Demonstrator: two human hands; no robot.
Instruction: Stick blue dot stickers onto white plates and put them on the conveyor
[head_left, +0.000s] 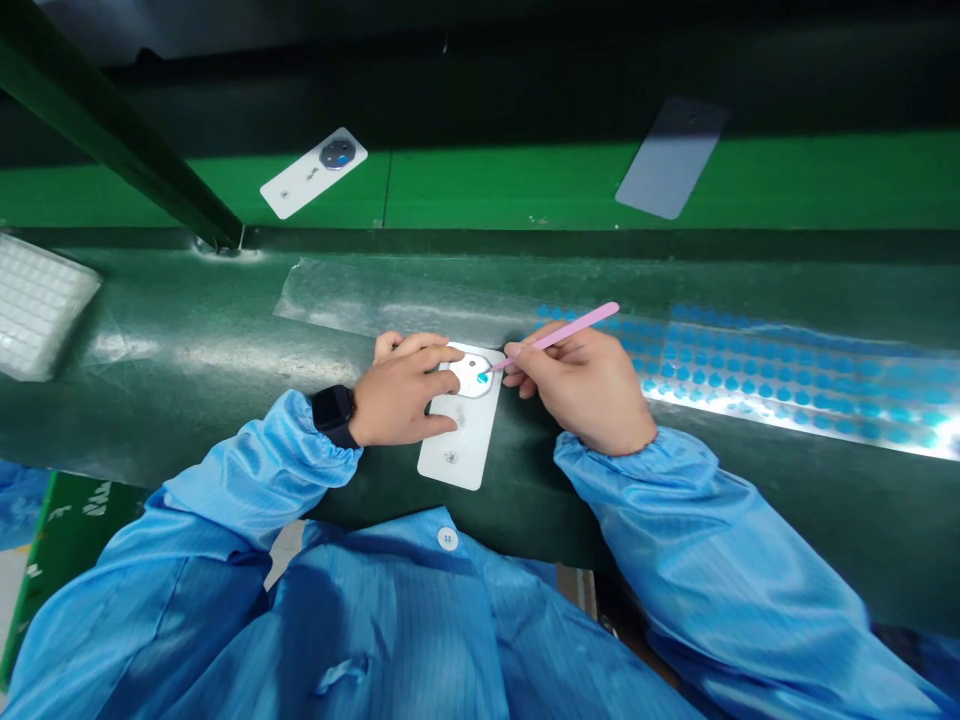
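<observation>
A white phone back cover (461,440) lies on the dark green bench in front of me. My left hand (401,392) rests on its upper end, fingers curled over it and pressing it down beside the round camera area. My right hand (581,385) pinches pink tweezers (562,332). Their tip sits on a small blue round sticker (482,377) in the camera area. Both arms wear blue sleeves, and a black watch is on my left wrist.
A clear sheet with rows of blue round stickers (757,375) lies to the right. On the green belt behind lie another white cover (313,172) and a grey-blue cover (670,157). A white gridded tray (34,305) sits at the far left.
</observation>
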